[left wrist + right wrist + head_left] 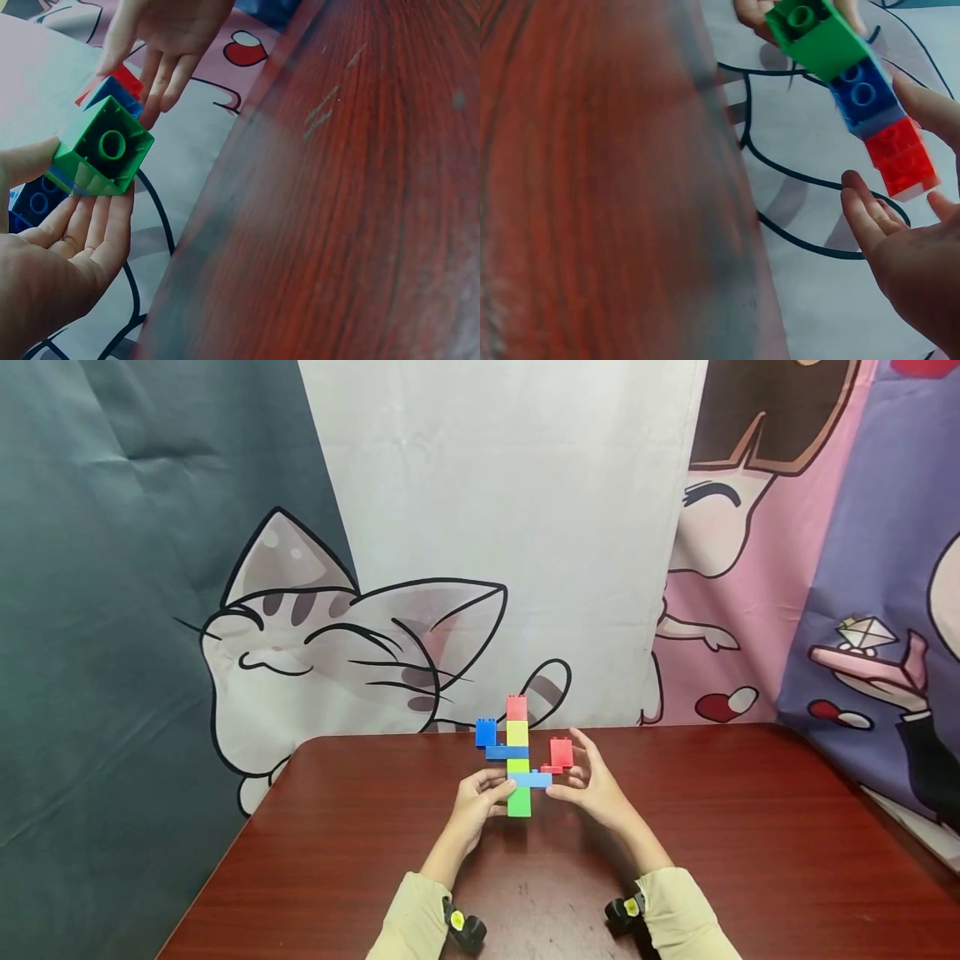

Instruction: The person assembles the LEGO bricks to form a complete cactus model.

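Observation:
A tower of toy building bricks (517, 732) stands upright above the table, built of green, light blue, yellow-green, blue, yellow and red bricks. A dark blue brick (486, 732) sits on its left side arm, and a red brick (561, 752) on its right one. My left hand (477, 802) pinches the tower low down, thumb in front and fingers behind. The hollow underside of the green base brick (112, 146) shows in the left wrist view. My right hand (600, 789) is beside the right arm, fingers spread and thumb near the light blue brick's end; contact is unclear.
A reddish-brown wooden table (337, 860) lies beneath both hands. Behind its far edge hangs a cloth backdrop (510, 485) with a cartoon cat and other figures. Each wrist wears a small black camera (467, 931).

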Tool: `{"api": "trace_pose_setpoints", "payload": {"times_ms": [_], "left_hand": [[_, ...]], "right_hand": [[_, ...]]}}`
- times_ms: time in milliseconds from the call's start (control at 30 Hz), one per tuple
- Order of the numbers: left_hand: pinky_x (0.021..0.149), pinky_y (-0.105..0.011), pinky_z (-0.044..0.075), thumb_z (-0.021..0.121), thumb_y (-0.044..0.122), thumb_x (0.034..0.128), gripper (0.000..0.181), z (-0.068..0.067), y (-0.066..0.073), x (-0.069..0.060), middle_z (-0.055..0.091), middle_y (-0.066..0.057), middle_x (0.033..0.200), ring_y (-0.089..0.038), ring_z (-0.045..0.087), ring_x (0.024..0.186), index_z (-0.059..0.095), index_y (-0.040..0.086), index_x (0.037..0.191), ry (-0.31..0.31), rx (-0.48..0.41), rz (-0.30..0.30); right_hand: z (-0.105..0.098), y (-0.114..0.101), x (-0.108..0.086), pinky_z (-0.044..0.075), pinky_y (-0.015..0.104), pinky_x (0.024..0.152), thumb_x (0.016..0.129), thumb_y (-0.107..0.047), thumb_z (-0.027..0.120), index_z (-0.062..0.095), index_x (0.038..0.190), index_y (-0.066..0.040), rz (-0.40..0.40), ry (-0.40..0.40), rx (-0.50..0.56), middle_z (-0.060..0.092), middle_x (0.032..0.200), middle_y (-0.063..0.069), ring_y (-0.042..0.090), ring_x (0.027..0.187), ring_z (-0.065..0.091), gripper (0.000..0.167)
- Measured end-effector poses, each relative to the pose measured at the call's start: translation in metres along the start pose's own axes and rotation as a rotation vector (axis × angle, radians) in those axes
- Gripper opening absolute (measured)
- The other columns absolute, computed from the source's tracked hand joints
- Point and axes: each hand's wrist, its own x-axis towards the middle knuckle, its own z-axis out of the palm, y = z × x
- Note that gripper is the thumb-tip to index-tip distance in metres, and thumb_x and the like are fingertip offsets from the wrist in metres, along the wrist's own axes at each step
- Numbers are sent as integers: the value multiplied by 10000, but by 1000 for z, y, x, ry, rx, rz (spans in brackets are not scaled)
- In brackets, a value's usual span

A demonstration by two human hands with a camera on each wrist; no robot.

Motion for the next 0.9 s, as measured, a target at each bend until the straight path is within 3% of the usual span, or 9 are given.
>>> {"api": "trace_pose_setpoints", "payload": {"times_ms": [200,567,900], "left_hand": [[645,-213,555,652,117,899,419,0,-3,2,653,-27,936,-46,632,761,558,-141,1215,3,-3,-7],[588,-194,537,652,127,914,421,3,-5,0,664,16,881,-36,622,701,566,-100,1258,26,-8,-31],[743,-239,571,687,106,884,520,5,-6,-2,622,-237,1189,-47,637,781,506,-84,1332,-91,76,-37]], "right_hand": [[3,4,0,500,474,999,780,-41,789,217,1505,-134,-36,-9,39,379,1403,262,239,989,643,928],[1,11,1,476,522,1018,795,-138,799,273,1477,-102,17,21,-84,391,1466,248,406,1188,558,861],[-5,21,1,458,545,1029,799,-124,788,297,1472,-43,14,32,-142,411,1429,271,434,1212,538,837]]}}
